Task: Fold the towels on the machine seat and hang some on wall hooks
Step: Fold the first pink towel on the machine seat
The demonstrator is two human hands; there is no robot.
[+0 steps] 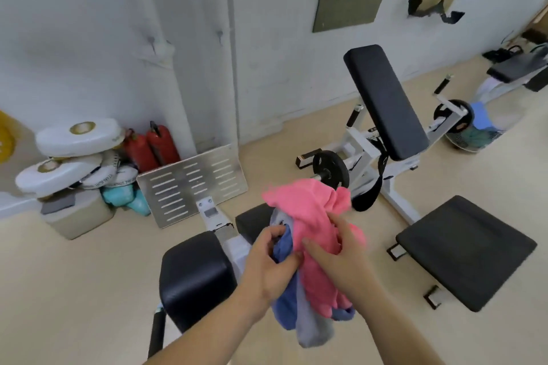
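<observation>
White wall [89, 24], beige floor [74, 290], red fire extinguishers [151, 147], slotted metal plate [192, 184], stacked white pads [68, 154]

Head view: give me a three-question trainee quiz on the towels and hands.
1. True or false: the right hand grips the pink towel.
2. Which towel does the left hand grip? A. blue towel B. yellow towel C. green towel
3. Fill in: two red ___ stand against the wall.
Key: 1 true; 2 A; 3 fire extinguishers.
</observation>
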